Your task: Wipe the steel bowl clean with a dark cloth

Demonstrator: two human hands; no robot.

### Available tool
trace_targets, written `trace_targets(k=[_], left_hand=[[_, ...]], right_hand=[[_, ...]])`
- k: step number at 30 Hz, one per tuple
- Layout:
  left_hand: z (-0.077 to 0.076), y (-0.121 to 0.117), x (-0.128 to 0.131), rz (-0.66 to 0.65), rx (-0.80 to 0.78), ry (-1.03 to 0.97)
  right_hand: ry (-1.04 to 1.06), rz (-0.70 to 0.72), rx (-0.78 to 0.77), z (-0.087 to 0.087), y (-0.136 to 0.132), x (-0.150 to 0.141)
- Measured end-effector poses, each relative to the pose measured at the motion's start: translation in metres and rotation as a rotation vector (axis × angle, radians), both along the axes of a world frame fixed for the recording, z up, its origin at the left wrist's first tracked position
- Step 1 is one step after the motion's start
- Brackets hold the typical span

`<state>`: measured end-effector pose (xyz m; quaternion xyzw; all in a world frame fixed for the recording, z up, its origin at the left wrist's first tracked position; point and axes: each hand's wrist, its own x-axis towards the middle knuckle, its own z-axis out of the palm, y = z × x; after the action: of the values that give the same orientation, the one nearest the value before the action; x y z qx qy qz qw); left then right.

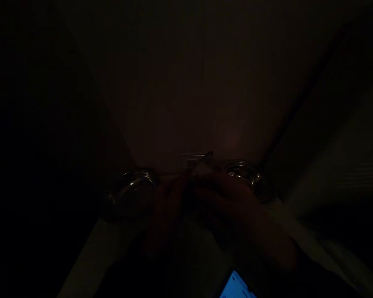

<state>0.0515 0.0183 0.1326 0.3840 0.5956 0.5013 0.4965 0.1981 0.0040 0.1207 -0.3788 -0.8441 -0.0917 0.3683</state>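
Observation:
The picture is very dark. My left hand [168, 203] and my right hand [228, 194] are close together at the middle, fingers curled inward. Between them rises a small pale, flat-looking thing [202, 167] with a dark slanted edge; its kind is not discernible. Shadow hides most of the fingertips and the lower part of this thing. Beside my left hand is a shiny round metal dish [132, 186], and a similar metal dish [245, 171] lies behind my right hand.
A phone [236, 286] with a lit blue screen shows at the bottom edge. Behind my hands, a small rectangular plate or box [189, 158] is at the foot of a dim upright surface [180, 116]. A pale table edge [90, 252] runs down the left.

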Motion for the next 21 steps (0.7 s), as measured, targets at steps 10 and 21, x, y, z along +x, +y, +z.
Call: trace_targets(k=[10,21], left_hand=[[-0.005,-0.001,-0.002,-0.111,0.129,-0.018],[-0.010,-0.001,0.000,-0.202,0.156,0.036]], right_hand=[[0.177,-0.146,0.012,0.004,0.010,0.018],[0.139,-0.221,-0.047,0.006,0.011,0.020]])
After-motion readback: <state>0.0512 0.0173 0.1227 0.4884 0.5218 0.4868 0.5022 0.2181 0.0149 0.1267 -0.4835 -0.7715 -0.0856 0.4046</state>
